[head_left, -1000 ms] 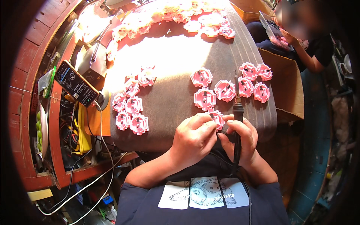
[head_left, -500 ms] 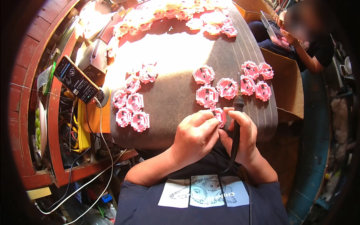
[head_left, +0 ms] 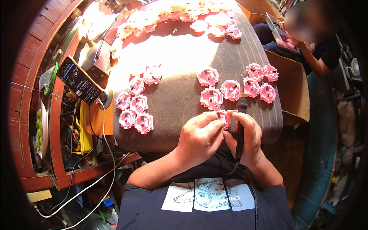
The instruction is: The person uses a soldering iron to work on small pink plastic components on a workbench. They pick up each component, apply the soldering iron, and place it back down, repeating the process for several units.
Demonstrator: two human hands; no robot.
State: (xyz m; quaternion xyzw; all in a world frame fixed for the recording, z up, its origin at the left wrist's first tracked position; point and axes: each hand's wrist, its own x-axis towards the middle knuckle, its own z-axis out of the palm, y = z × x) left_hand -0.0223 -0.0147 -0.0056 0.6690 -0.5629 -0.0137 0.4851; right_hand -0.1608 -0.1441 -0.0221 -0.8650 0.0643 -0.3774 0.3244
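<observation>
My right hand [head_left: 247, 134] is closed around a soldering iron [head_left: 240, 132], its black handle upright in the grip and its metal tip pointing away from me. Close beside it, my left hand [head_left: 201, 134] is closed in a pinch; what lies between those fingertips is hidden. A pink plastic part [head_left: 224, 119] with a dark piece inside shows between the fingertips of both hands, partly covered by them. Just beyond lie similar parts, including one pink part [head_left: 211, 97] left of the iron's tip and another pink part [head_left: 251, 87] to its right.
More pink parts [head_left: 138, 104] lie at the left of the dark work surface [head_left: 172, 115], with many along its sunlit far edge. A phone [head_left: 79, 81] stands on the left by a metal box [head_left: 94, 59]. Cardboard boxes [head_left: 293, 84] and another person [head_left: 318, 57] are at the right.
My hands and the soldering iron stay almost in place, with the view shifted slightly. The other person's hand by the clear tray has moved a little.
</observation>
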